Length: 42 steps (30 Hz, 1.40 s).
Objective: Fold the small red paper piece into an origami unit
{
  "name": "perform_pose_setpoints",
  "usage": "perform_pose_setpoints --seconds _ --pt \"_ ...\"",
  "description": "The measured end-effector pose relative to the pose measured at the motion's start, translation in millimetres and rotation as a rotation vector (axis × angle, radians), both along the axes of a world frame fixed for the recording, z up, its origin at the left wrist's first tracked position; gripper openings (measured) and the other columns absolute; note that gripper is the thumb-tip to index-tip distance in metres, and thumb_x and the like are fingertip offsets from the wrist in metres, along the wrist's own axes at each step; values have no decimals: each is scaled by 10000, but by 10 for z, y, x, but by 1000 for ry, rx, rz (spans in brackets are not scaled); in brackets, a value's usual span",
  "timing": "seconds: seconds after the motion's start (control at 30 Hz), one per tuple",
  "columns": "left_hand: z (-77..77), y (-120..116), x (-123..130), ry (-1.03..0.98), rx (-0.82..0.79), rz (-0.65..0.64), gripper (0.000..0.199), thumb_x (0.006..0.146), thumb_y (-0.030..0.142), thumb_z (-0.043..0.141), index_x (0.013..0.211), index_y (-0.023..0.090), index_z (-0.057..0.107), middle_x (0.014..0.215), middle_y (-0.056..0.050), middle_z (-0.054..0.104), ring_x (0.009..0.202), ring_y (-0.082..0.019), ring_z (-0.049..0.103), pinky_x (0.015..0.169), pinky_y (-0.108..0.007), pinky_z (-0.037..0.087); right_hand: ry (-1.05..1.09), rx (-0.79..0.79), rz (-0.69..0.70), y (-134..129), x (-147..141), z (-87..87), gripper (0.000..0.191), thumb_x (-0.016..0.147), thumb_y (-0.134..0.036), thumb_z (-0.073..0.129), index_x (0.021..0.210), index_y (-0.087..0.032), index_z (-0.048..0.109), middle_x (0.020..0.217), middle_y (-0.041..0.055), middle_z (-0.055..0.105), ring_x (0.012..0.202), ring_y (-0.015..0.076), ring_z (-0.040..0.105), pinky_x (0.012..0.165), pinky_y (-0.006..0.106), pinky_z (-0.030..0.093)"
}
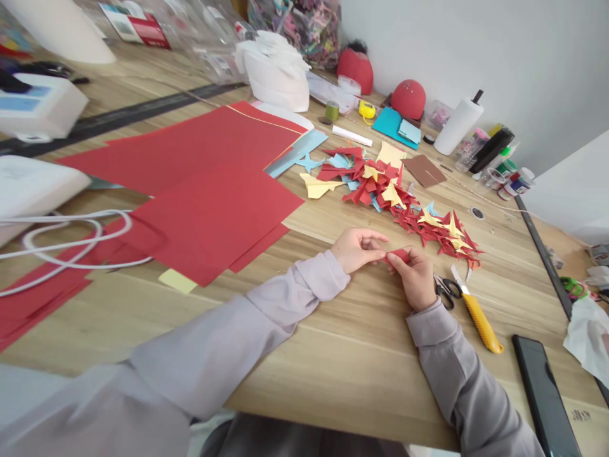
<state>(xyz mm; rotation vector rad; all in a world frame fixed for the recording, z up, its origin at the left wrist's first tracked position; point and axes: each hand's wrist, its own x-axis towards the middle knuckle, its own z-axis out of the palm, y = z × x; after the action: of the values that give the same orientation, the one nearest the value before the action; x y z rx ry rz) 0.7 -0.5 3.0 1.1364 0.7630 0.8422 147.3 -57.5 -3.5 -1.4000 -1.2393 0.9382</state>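
Between my two hands is a small folded piece of red paper (398, 255), mostly covered by fingers. My left hand (358, 249) pinches its left end between thumb and forefinger. The thumb and fingers of my right hand (415, 277) are closed on its other end. Just beyond the hands lies a long heap of folded paper shapes (375, 184) in red, yellow and light blue, some like little planes. Beside my right hand rest black-handled scissors (446, 291) and a yellow utility knife (481, 322) with its blade out.
Large red paper sheets (204, 184) overlap on the left, near a looped white cable (99, 235). A black phone (547, 393) lies at the right front. Tissues (278, 73), a yellow tape measure (366, 110), a brown card (424, 171) and several bottles (516, 184) stand or lie farther back.
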Motion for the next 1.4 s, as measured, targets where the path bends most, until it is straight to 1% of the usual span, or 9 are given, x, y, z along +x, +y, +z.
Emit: perform_pose_setpoints --seconds 0.2,0.33,0.47,0.6,0.83,1.0,1.17,1.27,1.4 --pt "-47 3 3 -2 22 -40 348 545 82 737 882 84 652 560 11 640 496 -82 568 522 -208 471 15 5 -17 4 26 -20 253 702 -387 686 658 -163 575 498 -35 561 464 89 484 495 226 379" --pt "-68 -20 17 35 53 -37 334 517 38 745 837 80 659 554 11 641 490 -75 565 526 -198 460 28 -3 -10 -1 23 -22 256 703 -383 685 648 -164 566 490 -36 554 459 84 467 487 220 364" --pt "-53 -39 29 57 -6 -46 241 572 7 696 798 72 642 482 13 615 444 -92 560 473 -207 463 4 9 17 -8 14 -9 248 667 -370 718 672 -165 578 538 -27 579 495 90 488 504 222 379" --pt "-39 -30 23 42 -46 -74 210 571 -3 700 754 70 629 473 6 616 441 -102 576 451 -209 478 -60 7 0 -12 13 -10 256 648 -375 732 656 -164 587 518 -28 574 479 91 484 488 223 377" --pt "-22 -26 10 53 -38 -122 272 549 56 752 795 64 638 458 11 605 430 -104 576 442 -210 482 86 -11 2 -4 4 -11 284 739 -437 632 634 -175 596 513 -20 583 447 104 509 458 237 404" --pt "-20 -42 15 87 23 -102 305 538 4 729 824 63 640 481 32 610 425 -61 548 463 -171 455 113 15 30 -8 16 -22 250 738 -405 645 630 -183 607 541 -18 607 466 97 507 487 235 419" --pt "-26 -43 15 63 8 -150 275 522 47 756 772 70 643 436 43 582 397 -57 526 443 -170 443 138 -15 11 -10 37 -60 321 765 -455 598 607 -177 602 508 -14 580 461 105 504 480 240 420" --pt "-22 -30 15 18 -31 -81 257 527 74 766 752 74 641 456 21 601 425 -76 555 445 -182 463 178 0 22 -7 23 -38 338 783 -488 559 665 -176 612 549 -4 593 479 113 519 486 251 431" --pt "-19 2 3 -30 -72 14 296 551 104 766 821 71 649 493 1 625 471 -100 590 486 -216 499 153 8 17 -2 -12 12 275 689 -436 681 762 -182 605 588 -16 602 499 109 522 486 243 432"
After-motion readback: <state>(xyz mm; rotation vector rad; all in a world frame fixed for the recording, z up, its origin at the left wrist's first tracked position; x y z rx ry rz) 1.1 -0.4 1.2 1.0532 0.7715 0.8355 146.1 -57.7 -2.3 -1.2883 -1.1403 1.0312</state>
